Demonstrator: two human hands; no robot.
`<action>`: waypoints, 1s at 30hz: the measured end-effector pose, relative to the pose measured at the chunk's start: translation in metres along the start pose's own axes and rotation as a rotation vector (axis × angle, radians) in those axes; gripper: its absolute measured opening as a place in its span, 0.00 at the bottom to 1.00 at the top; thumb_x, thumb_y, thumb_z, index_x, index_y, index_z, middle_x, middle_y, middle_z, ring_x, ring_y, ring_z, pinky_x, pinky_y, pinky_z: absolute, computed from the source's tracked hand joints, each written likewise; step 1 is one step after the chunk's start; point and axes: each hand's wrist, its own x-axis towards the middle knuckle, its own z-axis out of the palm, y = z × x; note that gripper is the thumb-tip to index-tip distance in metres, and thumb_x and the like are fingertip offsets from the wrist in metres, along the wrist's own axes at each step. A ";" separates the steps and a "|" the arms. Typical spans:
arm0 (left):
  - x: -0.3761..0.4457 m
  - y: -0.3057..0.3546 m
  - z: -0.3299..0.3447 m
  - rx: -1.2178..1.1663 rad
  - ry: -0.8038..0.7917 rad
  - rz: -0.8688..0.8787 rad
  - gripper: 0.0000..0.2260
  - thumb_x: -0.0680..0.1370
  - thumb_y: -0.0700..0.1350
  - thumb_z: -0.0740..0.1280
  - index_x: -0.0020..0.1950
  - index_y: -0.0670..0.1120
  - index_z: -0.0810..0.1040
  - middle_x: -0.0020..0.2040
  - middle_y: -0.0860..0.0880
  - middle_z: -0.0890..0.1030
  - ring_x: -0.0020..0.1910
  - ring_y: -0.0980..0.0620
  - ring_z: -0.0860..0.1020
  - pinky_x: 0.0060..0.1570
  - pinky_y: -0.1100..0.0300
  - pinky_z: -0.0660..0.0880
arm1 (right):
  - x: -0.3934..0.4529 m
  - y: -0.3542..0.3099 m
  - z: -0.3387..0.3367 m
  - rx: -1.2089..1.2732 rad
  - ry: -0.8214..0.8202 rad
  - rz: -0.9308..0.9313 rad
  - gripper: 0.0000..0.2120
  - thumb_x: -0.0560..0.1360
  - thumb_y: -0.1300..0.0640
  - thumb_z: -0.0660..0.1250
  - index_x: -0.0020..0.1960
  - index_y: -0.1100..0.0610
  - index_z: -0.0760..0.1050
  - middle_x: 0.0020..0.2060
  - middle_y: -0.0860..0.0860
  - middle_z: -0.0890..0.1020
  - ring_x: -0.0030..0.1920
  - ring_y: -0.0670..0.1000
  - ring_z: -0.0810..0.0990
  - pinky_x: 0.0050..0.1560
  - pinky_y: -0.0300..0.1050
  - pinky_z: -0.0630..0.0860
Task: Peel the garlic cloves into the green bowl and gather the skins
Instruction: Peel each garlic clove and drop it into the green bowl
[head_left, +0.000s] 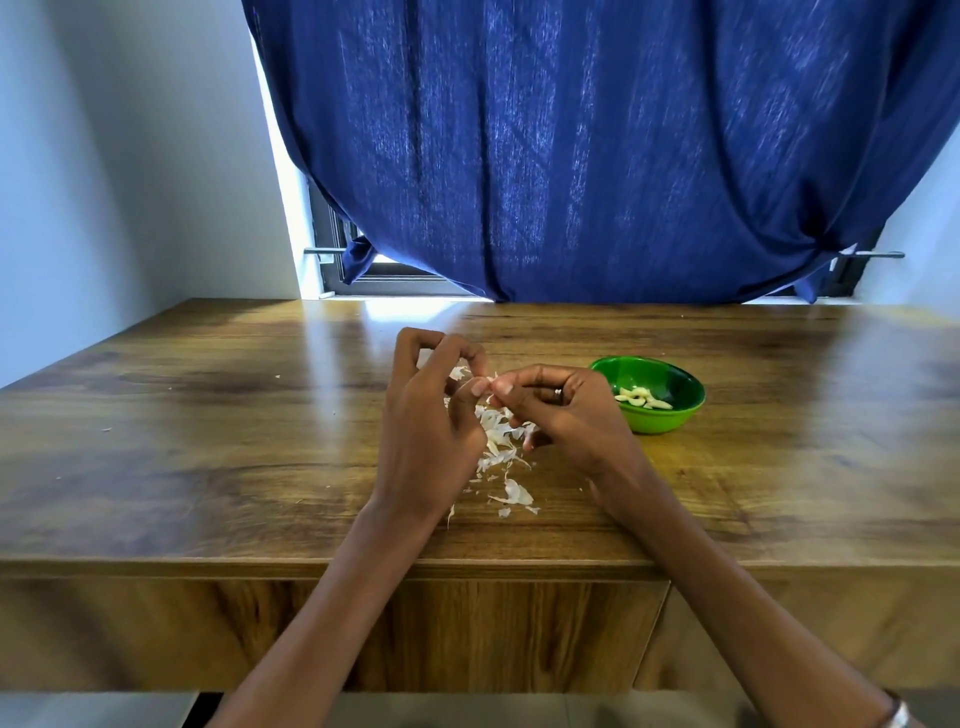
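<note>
My left hand (426, 415) and my right hand (566, 415) meet above the table's middle, fingertips pinched together on a small garlic clove (488, 385) with skin on it; most of the clove is hidden by my fingers. Below and between my hands lies a loose heap of white garlic skins (501, 457), trailing toward the front edge. The green bowl (675, 415) stands just right of my right hand, with several peeled cloves (641, 398) inside.
The wooden table (208, 441) runs from wall to wall, its front edge close to me. A blue curtain (597, 156) hangs over the window behind it. A few skin flecks (106, 429) lie at the left.
</note>
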 end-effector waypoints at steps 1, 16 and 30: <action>0.000 0.000 0.000 -0.001 -0.006 -0.004 0.11 0.75 0.30 0.70 0.51 0.44 0.78 0.54 0.48 0.71 0.46 0.61 0.78 0.34 0.62 0.76 | 0.000 0.000 0.000 0.001 -0.007 0.004 0.01 0.76 0.57 0.73 0.46 0.54 0.84 0.40 0.52 0.87 0.36 0.44 0.80 0.32 0.40 0.78; 0.000 0.000 0.002 0.083 0.000 0.056 0.14 0.74 0.27 0.67 0.54 0.41 0.79 0.52 0.46 0.71 0.42 0.54 0.74 0.35 0.57 0.78 | -0.001 -0.003 -0.001 0.217 -0.128 0.127 0.08 0.74 0.58 0.74 0.52 0.58 0.83 0.46 0.53 0.86 0.46 0.46 0.82 0.37 0.39 0.77; 0.001 0.004 0.006 0.186 -0.007 0.078 0.13 0.73 0.34 0.61 0.55 0.43 0.78 0.53 0.50 0.69 0.41 0.61 0.67 0.32 0.75 0.66 | 0.001 -0.003 0.002 0.344 -0.143 0.119 0.09 0.74 0.62 0.72 0.53 0.63 0.83 0.49 0.56 0.86 0.41 0.44 0.79 0.41 0.37 0.78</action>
